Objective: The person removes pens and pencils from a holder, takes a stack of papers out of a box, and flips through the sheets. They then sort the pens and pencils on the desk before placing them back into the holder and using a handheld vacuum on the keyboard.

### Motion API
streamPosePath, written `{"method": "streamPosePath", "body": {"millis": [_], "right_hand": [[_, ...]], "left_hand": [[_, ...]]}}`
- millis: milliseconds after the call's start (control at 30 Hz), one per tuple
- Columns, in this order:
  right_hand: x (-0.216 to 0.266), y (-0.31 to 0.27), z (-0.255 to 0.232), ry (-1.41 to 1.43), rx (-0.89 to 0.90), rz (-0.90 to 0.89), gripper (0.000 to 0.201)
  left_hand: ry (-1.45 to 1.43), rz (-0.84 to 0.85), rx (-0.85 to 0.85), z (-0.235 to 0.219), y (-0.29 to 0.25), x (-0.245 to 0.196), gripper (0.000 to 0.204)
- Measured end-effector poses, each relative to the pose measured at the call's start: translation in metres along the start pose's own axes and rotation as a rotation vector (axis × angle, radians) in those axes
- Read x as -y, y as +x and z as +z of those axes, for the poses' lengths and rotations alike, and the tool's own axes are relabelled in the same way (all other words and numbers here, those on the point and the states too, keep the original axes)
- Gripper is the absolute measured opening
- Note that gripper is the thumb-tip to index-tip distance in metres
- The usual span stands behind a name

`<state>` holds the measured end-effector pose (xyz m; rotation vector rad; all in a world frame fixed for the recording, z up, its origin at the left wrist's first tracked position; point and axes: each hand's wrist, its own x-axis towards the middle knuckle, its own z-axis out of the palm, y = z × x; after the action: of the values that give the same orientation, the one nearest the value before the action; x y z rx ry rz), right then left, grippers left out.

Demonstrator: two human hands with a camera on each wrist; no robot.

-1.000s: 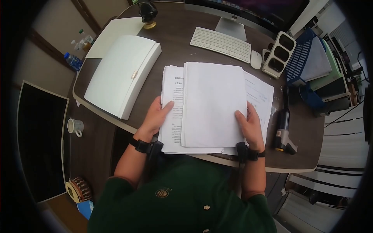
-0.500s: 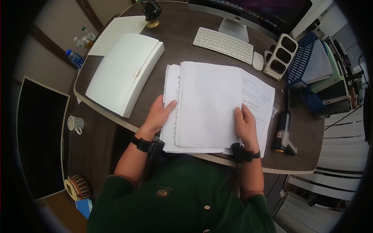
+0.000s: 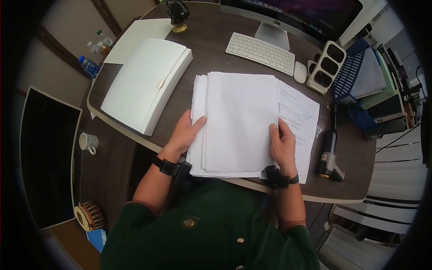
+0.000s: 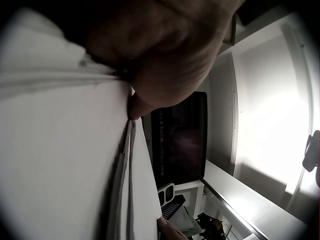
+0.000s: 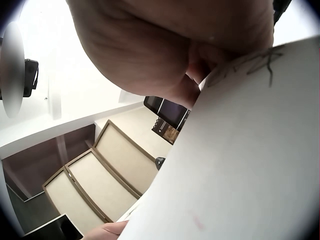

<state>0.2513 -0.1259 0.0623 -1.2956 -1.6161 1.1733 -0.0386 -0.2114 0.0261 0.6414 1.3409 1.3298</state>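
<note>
Pinching paper stack [image 3: 240, 121] by opposite edges with partly closed left hand [image 3: 182, 134] and right hand [image 3: 284, 147]; probably limp, apt to slide apart. Best held deep, both sides.

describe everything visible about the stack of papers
The stack of papers is white and loosely layered, edges uneven, its top sheet blank-looking. Lower sheets jut out at left; at right, a printed sheet with apparent handwriting slants out. It covers part of the near edge of the desk; whether it rests there is unclear. The left hand grips its left edge, thumb on top; the right hand holds the upper sheets' right edge.
</note>
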Motion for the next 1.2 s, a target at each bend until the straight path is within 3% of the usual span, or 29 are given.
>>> {"method": "streamPosePath", "body": {"millis": [267, 367, 467, 567, 667, 767, 1200], "right_hand": [[-0.014, 0.001, 0.010, -0.032, -0.101, 0.012, 0.041], [-0.017, 0.001, 0.011, -0.072, -0.090, -0.039, 0.046], [-0.013, -0.001, 0.015, -0.322, -0.104, -0.200, 0.052], [0.015, -0.006, 0.012, -0.270, -0.050, -0.064, 0.058], [0.004, -0.001, 0.012, -0.260, -0.060, -0.172, 0.055], [0.005, 0.001, 0.009, -0.240, 0.001, -0.097, 0.053], [-0.010, 0.005, 0.011, -0.132, -0.083, -0.068, 0.055]], "left_hand": [[-0.008, -0.017, -0.013, 0.003, -0.002, -0.004, 0.039], [-0.012, -0.015, -0.006, 0.002, -0.001, -0.004, 0.040], [-0.017, -0.015, 0.001, 0.002, -0.001, -0.004, 0.040], [-0.025, -0.007, 0.008, 0.001, -0.001, -0.003, 0.040], [-0.027, 0.004, 0.015, 0.000, -0.001, -0.001, 0.040], [-0.029, -0.002, 0.013, 0.001, -0.001, -0.003, 0.039], [-0.020, 0.005, 0.006, 0.002, -0.002, -0.003, 0.036]]}}
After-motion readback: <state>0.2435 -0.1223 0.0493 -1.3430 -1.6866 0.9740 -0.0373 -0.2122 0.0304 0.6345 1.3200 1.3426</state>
